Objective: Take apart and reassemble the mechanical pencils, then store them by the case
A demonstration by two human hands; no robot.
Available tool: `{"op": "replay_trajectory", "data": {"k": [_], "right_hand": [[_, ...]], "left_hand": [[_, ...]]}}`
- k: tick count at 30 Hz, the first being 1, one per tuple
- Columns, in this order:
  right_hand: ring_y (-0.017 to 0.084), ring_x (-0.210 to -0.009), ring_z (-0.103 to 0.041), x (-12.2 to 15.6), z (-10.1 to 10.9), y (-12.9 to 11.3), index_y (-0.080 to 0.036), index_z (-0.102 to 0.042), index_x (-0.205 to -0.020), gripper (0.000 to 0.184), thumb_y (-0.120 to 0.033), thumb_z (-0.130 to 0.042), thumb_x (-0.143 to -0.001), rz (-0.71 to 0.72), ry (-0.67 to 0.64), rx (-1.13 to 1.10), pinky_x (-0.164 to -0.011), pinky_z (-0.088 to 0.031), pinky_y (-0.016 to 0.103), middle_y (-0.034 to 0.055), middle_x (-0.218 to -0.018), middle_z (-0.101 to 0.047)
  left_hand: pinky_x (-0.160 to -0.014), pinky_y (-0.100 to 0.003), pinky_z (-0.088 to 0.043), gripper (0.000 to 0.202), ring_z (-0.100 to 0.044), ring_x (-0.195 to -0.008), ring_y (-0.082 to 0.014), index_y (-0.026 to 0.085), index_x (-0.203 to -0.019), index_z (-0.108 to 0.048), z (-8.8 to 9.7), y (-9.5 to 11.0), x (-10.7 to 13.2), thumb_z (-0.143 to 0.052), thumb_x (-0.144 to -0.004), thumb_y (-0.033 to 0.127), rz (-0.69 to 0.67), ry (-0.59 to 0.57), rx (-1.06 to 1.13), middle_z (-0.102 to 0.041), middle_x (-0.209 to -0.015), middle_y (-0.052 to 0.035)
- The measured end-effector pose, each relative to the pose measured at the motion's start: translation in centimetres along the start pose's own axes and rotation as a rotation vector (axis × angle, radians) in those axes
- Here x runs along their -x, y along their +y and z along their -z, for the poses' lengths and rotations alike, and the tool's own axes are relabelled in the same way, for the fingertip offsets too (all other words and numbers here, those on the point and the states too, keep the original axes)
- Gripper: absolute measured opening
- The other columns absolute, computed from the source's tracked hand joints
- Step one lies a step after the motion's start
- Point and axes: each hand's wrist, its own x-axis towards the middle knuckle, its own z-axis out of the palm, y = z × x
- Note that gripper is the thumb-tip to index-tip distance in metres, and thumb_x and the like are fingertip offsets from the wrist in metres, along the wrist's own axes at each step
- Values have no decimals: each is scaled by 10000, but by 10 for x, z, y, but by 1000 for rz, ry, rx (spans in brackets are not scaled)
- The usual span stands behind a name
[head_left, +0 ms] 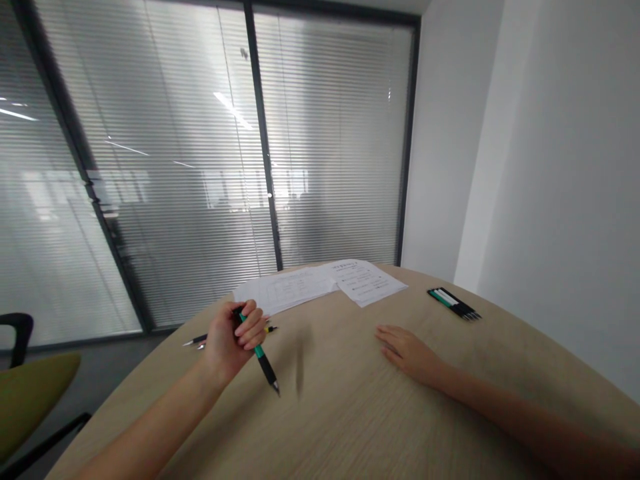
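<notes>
My left hand (234,339) is closed around a green pen with a black tip (261,360), held above the wooden table (350,413) with its point slanting down to the right. My right hand (407,352) lies flat on the table with the fingers stretched out, holding nothing. Just behind my left hand, other pens (200,340) lie on the table, partly hidden by the hand. Several sheets of printed paper (320,283) are spread at the far edge of the table.
A small row of pens (454,304) lies at the far right of the table near the white wall. Glass partitions with blinds stand behind the table. An olive chair (30,393) with a black armrest sits at the left.
</notes>
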Motion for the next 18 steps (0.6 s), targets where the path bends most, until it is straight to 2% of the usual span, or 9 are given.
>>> {"op": "replay_trajectory", "data": {"k": [10,18], "right_hand": [[208,-1116,-407,2,2,-1,-81,-493,-1143,422,-294,-333,-816,7,7,0,-963,-289,365,123,-1214,-460],[206,-1116,-408,1,3,-2,-69,-495,-1140,422,-281,-334,-813,1,7,-4,-964,-288,361,132,-1206,-467]], "left_hand": [[-252,-151,-244,241,-75,-316,-58,164,-482,-394,-3,-5,1,-324,-712,146,-6,-49,-32,-98,-406,90],[-243,-151,-199,243,-53,-307,-56,162,-491,-412,4,-5,-1,-317,-710,120,-15,-78,-39,-85,-397,92]]}}
